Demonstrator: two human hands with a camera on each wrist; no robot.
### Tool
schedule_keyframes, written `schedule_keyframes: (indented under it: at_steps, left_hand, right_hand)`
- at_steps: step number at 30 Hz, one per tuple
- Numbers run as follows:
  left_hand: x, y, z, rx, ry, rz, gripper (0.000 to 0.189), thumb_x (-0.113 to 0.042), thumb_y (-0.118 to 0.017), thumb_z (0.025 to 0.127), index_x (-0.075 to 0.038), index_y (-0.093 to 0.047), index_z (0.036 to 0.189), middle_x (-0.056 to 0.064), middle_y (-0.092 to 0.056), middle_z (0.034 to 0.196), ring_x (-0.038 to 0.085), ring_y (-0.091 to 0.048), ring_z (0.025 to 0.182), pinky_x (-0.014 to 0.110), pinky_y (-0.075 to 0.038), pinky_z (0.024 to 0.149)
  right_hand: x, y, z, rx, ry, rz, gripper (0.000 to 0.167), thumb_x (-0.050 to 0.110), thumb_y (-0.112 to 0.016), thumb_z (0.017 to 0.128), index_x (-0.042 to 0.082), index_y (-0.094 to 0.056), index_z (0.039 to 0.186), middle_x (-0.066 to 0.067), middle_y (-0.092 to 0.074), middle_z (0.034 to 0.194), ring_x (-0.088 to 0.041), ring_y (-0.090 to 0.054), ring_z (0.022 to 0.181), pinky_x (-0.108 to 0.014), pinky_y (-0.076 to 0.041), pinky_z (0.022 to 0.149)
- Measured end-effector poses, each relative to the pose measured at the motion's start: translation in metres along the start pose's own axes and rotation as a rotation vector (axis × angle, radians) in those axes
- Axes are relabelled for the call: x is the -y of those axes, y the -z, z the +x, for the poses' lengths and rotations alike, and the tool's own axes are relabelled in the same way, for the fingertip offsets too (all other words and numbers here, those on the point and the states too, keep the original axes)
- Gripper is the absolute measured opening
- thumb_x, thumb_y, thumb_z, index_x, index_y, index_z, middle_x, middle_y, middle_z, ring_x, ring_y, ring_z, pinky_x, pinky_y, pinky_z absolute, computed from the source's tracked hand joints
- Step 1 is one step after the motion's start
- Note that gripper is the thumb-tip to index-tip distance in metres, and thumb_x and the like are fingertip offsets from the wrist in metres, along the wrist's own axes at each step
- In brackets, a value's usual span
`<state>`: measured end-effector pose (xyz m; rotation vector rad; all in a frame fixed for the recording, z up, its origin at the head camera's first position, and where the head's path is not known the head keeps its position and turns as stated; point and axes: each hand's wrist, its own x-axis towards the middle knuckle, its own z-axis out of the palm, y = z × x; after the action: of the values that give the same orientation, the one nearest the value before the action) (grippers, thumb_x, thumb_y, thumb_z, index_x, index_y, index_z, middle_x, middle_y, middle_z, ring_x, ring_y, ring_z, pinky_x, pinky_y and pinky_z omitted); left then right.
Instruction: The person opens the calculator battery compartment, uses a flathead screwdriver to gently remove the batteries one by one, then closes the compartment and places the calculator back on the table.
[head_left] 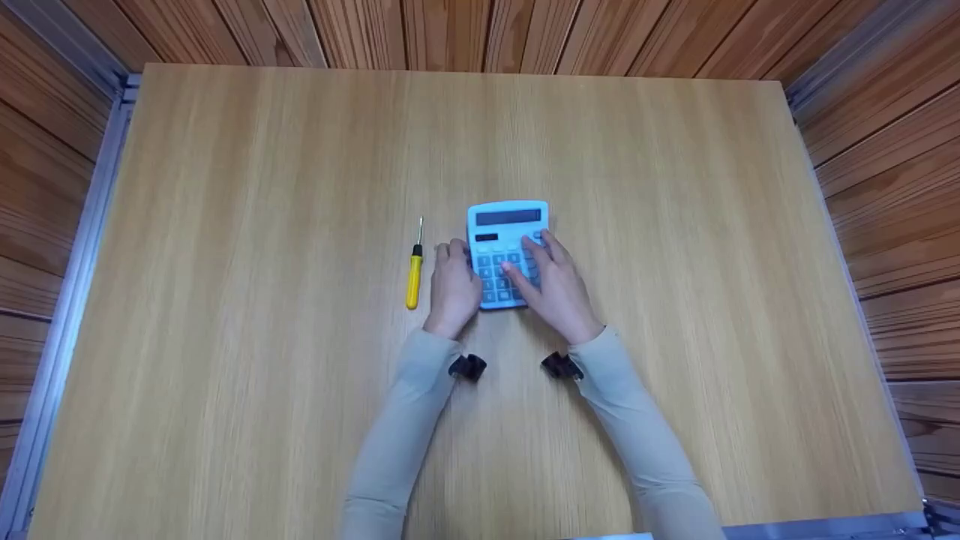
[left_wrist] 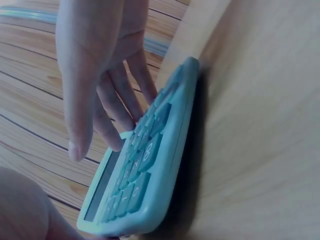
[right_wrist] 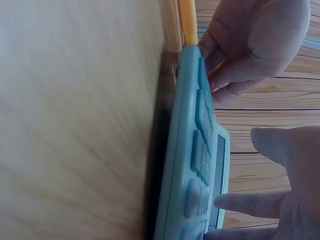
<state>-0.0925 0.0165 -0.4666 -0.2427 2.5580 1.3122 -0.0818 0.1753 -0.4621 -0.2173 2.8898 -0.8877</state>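
Observation:
A light-blue calculator (head_left: 508, 255) with a dark display lies on the wooden table, its screen end pointing away from me. At its left edge, my left hand (head_left: 455, 289) grips the side with bent fingers; the right wrist view shows this left hand (right_wrist: 255, 50) at the far edge. Over the keys my right hand (head_left: 559, 289) is spread, with fingertips at the upper right keys and the thumb above the middle ones. In the left wrist view the right hand's (left_wrist: 105, 65) fingers reach over the keypad from the far side.
A screwdriver (head_left: 414, 277) with a yellow handle lies just left of my left hand, its tip pointing away. Wood-panelled walls (head_left: 480, 34) and metal frame rails (head_left: 75, 270) border the table (head_left: 262, 375). A small black camera sits at each wrist.

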Motion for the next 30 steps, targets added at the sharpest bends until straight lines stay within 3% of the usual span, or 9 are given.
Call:
schedule_keyframes:
  at_steps: [5, 12, 19, 25, 30]
  left_hand:
    - [0.0001, 0.0010, -0.0007, 0.015, -0.040, -0.097, 0.031, 0.003, -0.039, 0.097, -0.003, -0.045, 0.127, 0.015, -0.057, 0.119, 0.023, -0.057, 0.107, 0.034, -0.047, 0.097]
    - [0.0030, 0.0032, -0.0029, -0.030, -0.104, -0.188, 0.026, -0.002, -0.045, 0.099, -0.006, -0.046, 0.125, 0.012, -0.063, 0.105, 0.020, -0.061, 0.091, 0.030, -0.053, 0.081]
    - [0.0045, 0.0069, -0.0026, -0.041, -0.055, -0.427, 0.035, -0.001, -0.050, 0.097, -0.008, -0.048, 0.131, 0.011, -0.066, 0.106, 0.019, -0.066, 0.087, 0.027, -0.055, 0.072]
    - [0.0044, 0.0070, -0.0009, 0.026, 0.001, -0.568, 0.038, -0.002, -0.052, 0.096, -0.004, -0.050, 0.133, 0.015, -0.068, 0.106, 0.023, -0.068, 0.092, 0.030, -0.056, 0.075]
    - [0.0041, 0.0055, -0.0009, 0.104, -0.026, -0.590, 0.037, -0.006, -0.051, 0.097, -0.002, -0.050, 0.134, 0.016, -0.066, 0.115, 0.024, -0.067, 0.102, 0.032, -0.055, 0.084]
  right_hand:
    - [0.0006, 0.0011, -0.0007, 0.008, -0.013, 0.006, 0.069, 0.056, -0.049, 0.093, 0.010, -0.044, 0.144, -0.023, -0.025, 0.154, -0.038, -0.025, 0.143, -0.050, -0.026, 0.114]
    - [0.0011, 0.0017, -0.0002, 0.069, -0.032, 0.026, 0.080, 0.066, -0.044, 0.090, 0.011, -0.036, 0.148, -0.023, -0.016, 0.157, -0.037, -0.018, 0.145, -0.049, -0.023, 0.115]
    - [0.0041, 0.0036, 0.0003, 0.134, -0.063, 0.113, 0.083, 0.068, -0.039, 0.091, 0.014, -0.025, 0.152, -0.019, -0.007, 0.160, -0.035, -0.010, 0.147, -0.049, -0.018, 0.117]
    - [0.0079, 0.0030, 0.0007, 0.185, -0.069, 0.212, 0.081, 0.065, -0.039, 0.093, 0.016, -0.018, 0.154, -0.016, -0.006, 0.161, -0.034, -0.010, 0.147, -0.049, -0.016, 0.118]
    - [0.0100, 0.0034, 0.0010, 0.192, -0.072, 0.247, 0.082, 0.062, -0.042, 0.093, 0.013, -0.016, 0.154, -0.016, -0.010, 0.160, -0.033, -0.015, 0.146, -0.048, -0.018, 0.117]
